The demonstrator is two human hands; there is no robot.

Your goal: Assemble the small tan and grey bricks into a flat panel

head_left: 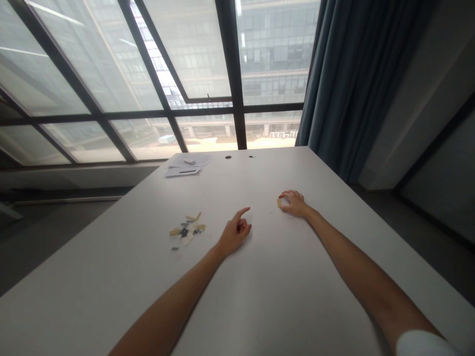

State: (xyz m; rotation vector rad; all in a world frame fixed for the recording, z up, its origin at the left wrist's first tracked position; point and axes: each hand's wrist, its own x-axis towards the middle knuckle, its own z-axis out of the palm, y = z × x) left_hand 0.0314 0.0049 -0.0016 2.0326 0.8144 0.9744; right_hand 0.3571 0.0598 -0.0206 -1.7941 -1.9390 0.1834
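My right hand point(294, 203) rests on the right part of the white table point(230, 287). Its thumb and fingers curl around a small pale-yellow piece point(279, 202), whose exact kind I cannot make out. Nearer the middle hovers or rests my left hand point(234, 232), index finger stretched out and the other fingers partly curled, with nothing visible in it. Left of that hand lies a loose pile of small flat pieces point(187, 229) in yellow, white and dark grey. One grey piece point(175, 248) lies apart, just in front of the pile.
Papers point(182, 171) with a small white object point(189, 161) on them lie at the table's far left corner. A dark round disc point(228, 157) and another small dark item point(252, 156) are near the far edge. Windows and a blue curtain point(341, 89) stand beyond.
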